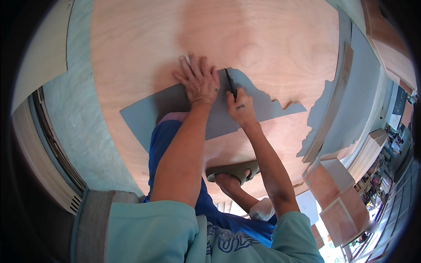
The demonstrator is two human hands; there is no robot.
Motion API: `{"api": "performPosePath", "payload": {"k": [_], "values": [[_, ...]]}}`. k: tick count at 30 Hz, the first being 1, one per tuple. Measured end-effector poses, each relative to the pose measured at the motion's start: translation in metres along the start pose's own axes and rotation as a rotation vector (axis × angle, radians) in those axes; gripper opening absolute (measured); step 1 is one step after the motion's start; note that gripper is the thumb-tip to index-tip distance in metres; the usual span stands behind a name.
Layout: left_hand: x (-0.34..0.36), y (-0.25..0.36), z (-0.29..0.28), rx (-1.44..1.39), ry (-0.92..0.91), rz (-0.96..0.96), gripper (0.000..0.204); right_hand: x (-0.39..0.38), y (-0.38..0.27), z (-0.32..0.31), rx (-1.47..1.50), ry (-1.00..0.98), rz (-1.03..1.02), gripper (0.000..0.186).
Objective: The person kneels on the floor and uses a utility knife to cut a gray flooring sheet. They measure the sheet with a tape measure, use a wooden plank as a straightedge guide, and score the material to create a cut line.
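A grey sheet (171, 98) with a ragged right end lies on a broad pale plywood board (149, 44). My left hand (199, 82) presses flat over the sheet's far edge, fingers spread onto the wood. Just right of it, my right hand (241, 106) is closed around a slim black utility knife (231, 82). The knife's tip points away from me and meets the far edge of the sheet. Whether the blade has gone into the sheet cannot be made out. My knee, in blue trousers (164, 131), rests against the sheet's near left part.
My sandalled foot (230, 171) is on the plywood between my arms. To the right lie a long wooden strip (331, 105) and a larger torn grey sheet (357, 92). Stacked boards (48, 149) stand at the left, and wooden box pieces (344, 210) at the lower right.
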State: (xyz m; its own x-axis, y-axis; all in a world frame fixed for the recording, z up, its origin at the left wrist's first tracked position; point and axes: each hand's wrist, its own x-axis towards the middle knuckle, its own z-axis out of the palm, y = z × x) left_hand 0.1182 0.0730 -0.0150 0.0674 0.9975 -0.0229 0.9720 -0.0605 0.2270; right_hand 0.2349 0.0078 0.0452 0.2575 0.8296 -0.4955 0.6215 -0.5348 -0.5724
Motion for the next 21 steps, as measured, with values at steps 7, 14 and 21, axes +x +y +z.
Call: {"api": "performPosePath", "payload": {"k": [7, 14, 21], "values": [[0.001, 0.002, 0.0, 0.004, -0.01, -0.014, 0.048, 0.0, 0.005, 0.008, -0.047, 0.036, -0.084, 0.023], [0.002, -0.003, 0.005, 0.035, 0.112, 0.047, 0.05, -0.003, -0.001, 0.0, -0.121, 0.002, -0.112, 0.021], [0.0, 0.001, -0.004, 0.018, -0.007, 0.027, 0.06, -0.078, 0.038, -0.01, -0.241, -0.171, 0.139, 0.027]]}}
